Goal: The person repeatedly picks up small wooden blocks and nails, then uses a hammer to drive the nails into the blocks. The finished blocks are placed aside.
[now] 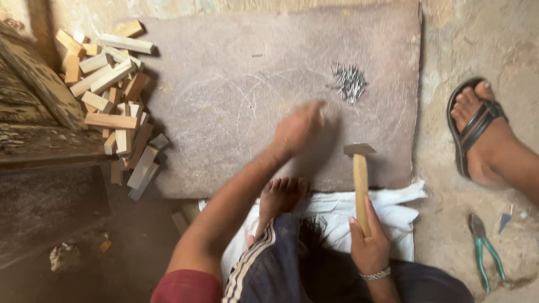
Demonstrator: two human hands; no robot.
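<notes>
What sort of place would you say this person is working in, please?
Probably a small floor-level woodworking spot. A hammer is in the right hand, a heap of cut wood blocks lies beside a stone slab, and loose nails sit on it.

A heap of short wooden blocks (112,101) lay jumbled at the left edge of a large grey stone slab (224,84), some pale, some darker, a few spilling onto the floor below it. Beside the heap stood a dark, worn wooden plank (39,84), slanted. A crumpled white cloth (393,207) was spread along the slab's near edge. To the right, a foot in a black sandal (477,132) rested on the rough floor, and green-handled pliers (485,252) lay near it.
</notes>
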